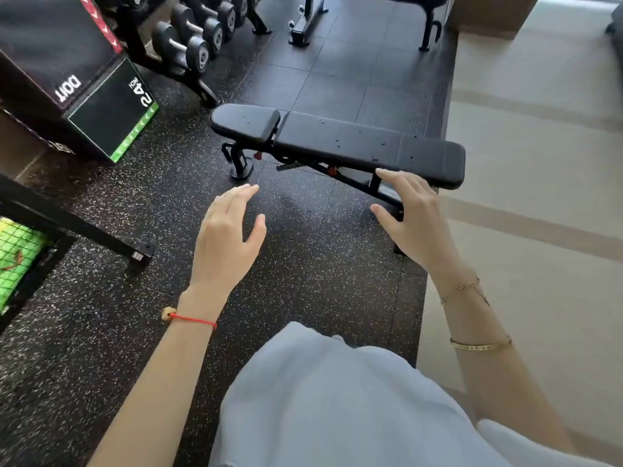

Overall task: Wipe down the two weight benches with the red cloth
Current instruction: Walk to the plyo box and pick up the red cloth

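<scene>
1. Head view: the near weight bench (337,143) is lying flat on the speckled floor (101,332), serving as landmark for all positions below.
2. Left hand (226,244) is hovering in front of the bench's seat end, fingers spread and relaxed, gripping nothing.
3. Right hand (411,217) is hovering just before the bench's backrest end, fingers likewise spread, holding nothing; contact with the pad cannot be told.
4. Second weight bench (387,15) is standing well beyond the landmark bench, only partly showing.
5. Dumbbell rack (188,38) and plyo box (84,79) are standing beyond the bench's seat end.
6. Red cloth is not appearing anywhere in view.
7. Progress, as judged: specks are dotting the near pad, so wiping is seemingly not yet begun; fetching the cloth and both benches are remaining.
</scene>
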A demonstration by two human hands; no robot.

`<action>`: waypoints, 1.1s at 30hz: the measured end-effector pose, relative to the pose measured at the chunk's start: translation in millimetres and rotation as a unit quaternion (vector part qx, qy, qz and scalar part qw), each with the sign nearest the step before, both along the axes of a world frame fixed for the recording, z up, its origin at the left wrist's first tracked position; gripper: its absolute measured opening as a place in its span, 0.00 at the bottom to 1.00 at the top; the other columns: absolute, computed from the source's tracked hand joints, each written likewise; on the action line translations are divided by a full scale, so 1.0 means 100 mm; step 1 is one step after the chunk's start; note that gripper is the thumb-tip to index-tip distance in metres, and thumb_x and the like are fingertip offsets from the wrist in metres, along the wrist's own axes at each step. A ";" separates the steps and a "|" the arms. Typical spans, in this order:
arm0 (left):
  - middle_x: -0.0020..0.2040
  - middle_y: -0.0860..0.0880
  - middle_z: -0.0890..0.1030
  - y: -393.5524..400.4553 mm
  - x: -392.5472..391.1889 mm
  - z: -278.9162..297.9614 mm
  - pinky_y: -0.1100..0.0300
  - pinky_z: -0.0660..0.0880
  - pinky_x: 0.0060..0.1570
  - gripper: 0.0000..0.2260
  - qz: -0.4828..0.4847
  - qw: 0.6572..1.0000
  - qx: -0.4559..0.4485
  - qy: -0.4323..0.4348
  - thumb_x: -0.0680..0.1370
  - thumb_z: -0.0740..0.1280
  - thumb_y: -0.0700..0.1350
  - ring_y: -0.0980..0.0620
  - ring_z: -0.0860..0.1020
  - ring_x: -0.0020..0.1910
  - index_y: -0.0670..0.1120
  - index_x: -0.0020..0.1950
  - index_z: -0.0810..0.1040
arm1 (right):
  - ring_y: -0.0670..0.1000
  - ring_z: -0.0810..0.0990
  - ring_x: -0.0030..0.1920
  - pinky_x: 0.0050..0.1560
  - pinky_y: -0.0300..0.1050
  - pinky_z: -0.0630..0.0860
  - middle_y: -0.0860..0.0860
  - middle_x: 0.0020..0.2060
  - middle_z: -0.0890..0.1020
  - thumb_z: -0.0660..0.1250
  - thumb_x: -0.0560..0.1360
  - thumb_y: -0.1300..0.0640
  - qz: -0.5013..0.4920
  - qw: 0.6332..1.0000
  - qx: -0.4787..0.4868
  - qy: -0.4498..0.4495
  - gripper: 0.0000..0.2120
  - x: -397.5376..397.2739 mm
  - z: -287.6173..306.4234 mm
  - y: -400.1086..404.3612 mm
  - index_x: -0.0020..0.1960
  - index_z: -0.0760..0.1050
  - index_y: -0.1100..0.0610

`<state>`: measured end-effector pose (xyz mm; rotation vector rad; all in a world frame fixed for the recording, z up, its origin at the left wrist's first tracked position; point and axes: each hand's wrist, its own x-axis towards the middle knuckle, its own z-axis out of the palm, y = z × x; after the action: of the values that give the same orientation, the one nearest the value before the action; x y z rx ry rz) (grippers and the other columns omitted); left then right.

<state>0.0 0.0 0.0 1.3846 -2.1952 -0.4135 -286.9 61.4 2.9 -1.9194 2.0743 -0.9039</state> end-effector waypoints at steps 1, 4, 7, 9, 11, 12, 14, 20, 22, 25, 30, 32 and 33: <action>0.71 0.46 0.74 0.02 0.01 -0.02 0.46 0.65 0.73 0.20 0.000 1.000 0.001 0.001 0.81 0.63 0.45 0.49 0.70 0.72 0.44 0.73 0.70 | 0.51 0.69 0.70 0.70 0.57 0.66 0.49 0.66 0.75 0.68 0.76 0.54 0.002 1.000 0.000 -0.004 0.25 0.00 -0.02 0.02 0.72 0.68 0.53; 0.71 0.46 0.74 0.12 0.04 -0.04 0.46 0.65 0.73 0.20 0.008 1.000 0.015 -0.009 0.81 0.64 0.45 0.49 0.69 0.72 0.44 0.73 0.70 | 0.52 0.69 0.70 0.71 0.56 0.65 0.49 0.67 0.75 0.68 0.76 0.54 0.004 1.000 0.021 -0.004 0.24 0.05 -0.05 0.09 0.71 0.69 0.54; 0.71 0.46 0.74 0.19 0.06 -0.07 0.46 0.64 0.74 0.20 0.010 1.000 0.021 -0.018 0.81 0.64 0.45 0.49 0.69 0.72 0.44 0.73 0.70 | 0.52 0.70 0.70 0.72 0.53 0.64 0.50 0.66 0.75 0.68 0.76 0.55 0.007 1.000 0.028 0.004 0.24 0.07 -0.10 0.12 0.71 0.69 0.54; 0.71 0.47 0.74 0.23 0.08 -0.09 0.47 0.64 0.74 0.20 0.015 0.999 0.026 -0.022 0.81 0.63 0.45 0.50 0.69 0.72 0.45 0.73 0.70 | 0.51 0.69 0.70 0.72 0.52 0.63 0.49 0.67 0.75 0.68 0.76 0.54 0.009 0.999 0.038 0.007 0.24 0.09 -0.13 0.14 0.71 0.69 0.53; 0.71 0.47 0.74 0.27 0.09 -0.11 0.46 0.64 0.74 0.20 0.019 0.999 0.035 -0.025 0.81 0.63 0.45 0.50 0.68 0.73 0.45 0.73 0.70 | 0.51 0.68 0.71 0.73 0.52 0.63 0.49 0.67 0.75 0.68 0.76 0.55 0.015 0.999 0.042 0.003 0.24 0.10 -0.17 0.16 0.71 0.69 0.53; 0.71 0.47 0.74 0.30 0.10 -0.12 0.46 0.64 0.74 0.20 0.022 0.999 0.038 -0.025 0.81 0.63 0.45 0.50 0.68 0.73 0.45 0.73 0.70 | 0.50 0.68 0.71 0.73 0.52 0.63 0.49 0.67 0.75 0.68 0.76 0.55 0.019 0.999 0.041 -0.001 0.24 0.11 -0.18 0.17 0.71 0.69 0.53; 0.71 0.47 0.74 0.34 0.12 -0.14 0.46 0.64 0.74 0.20 0.031 0.998 0.042 -0.023 0.81 0.63 0.45 0.50 0.68 0.72 0.45 0.73 0.70 | 0.50 0.69 0.70 0.72 0.53 0.64 0.49 0.66 0.76 0.68 0.76 0.55 0.024 0.999 0.043 -0.002 0.23 0.11 -0.21 0.17 0.70 0.70 0.53; 0.71 0.48 0.73 0.41 0.17 -0.18 0.46 0.65 0.73 0.20 0.068 0.996 0.055 -0.008 0.81 0.64 0.44 0.52 0.68 0.72 0.45 0.73 0.70 | 0.51 0.69 0.70 0.72 0.54 0.64 0.49 0.66 0.76 0.68 0.76 0.54 0.053 0.997 0.054 0.001 0.23 0.11 -0.29 0.08 0.70 0.69 0.53; 0.71 0.48 0.73 0.44 0.18 -0.21 0.46 0.65 0.73 0.20 0.086 0.995 0.056 -0.005 0.81 0.63 0.44 0.51 0.68 0.72 0.45 0.73 0.70 | 0.51 0.69 0.71 0.72 0.54 0.64 0.49 0.66 0.75 0.68 0.76 0.54 0.067 0.996 0.059 0.004 0.23 0.12 -0.32 0.02 0.71 0.69 0.53; 0.71 0.48 0.73 0.47 0.21 -0.25 0.47 0.65 0.74 0.20 0.117 0.991 0.061 -0.002 0.81 0.63 0.44 0.51 0.69 0.72 0.45 0.73 0.70 | 0.51 0.68 0.71 0.73 0.54 0.63 0.49 0.67 0.75 0.68 0.77 0.54 0.096 0.993 0.071 0.004 0.23 0.15 -0.37 -0.10 0.71 0.69 0.53; 0.70 0.48 0.74 0.45 0.29 -0.29 0.51 0.65 0.73 0.19 0.161 0.984 0.078 -0.002 0.81 0.63 0.45 0.52 0.69 0.72 0.46 0.73 0.70 | 0.51 0.68 0.71 0.72 0.55 0.63 0.49 0.67 0.75 0.67 0.77 0.53 0.139 0.985 0.100 0.005 0.23 0.25 -0.40 -0.39 0.71 0.69 0.52; 0.70 0.48 0.74 0.39 0.34 -0.30 0.50 0.66 0.73 0.19 0.178 0.981 0.081 0.000 0.81 0.63 0.45 0.51 0.69 0.72 0.46 0.72 0.70 | 0.51 0.68 0.71 0.72 0.55 0.63 0.49 0.67 0.75 0.67 0.78 0.53 0.154 0.982 0.107 0.008 0.23 0.30 -0.41 -0.55 0.71 0.68 0.52; 0.70 0.48 0.74 0.36 0.36 -0.31 0.50 0.66 0.73 0.19 0.187 0.979 0.083 0.002 0.81 0.63 0.44 0.51 0.69 0.72 0.46 0.72 0.71 | 0.51 0.68 0.71 0.72 0.54 0.63 0.49 0.67 0.75 0.67 0.78 0.53 0.163 0.981 0.110 0.010 0.23 0.33 -0.42 -0.64 0.71 0.68 0.52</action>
<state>36.3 35.6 -31.2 1.8391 -1.8704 -0.4647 -253.6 -2.3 -38.8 -2.0664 1.7131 -0.5614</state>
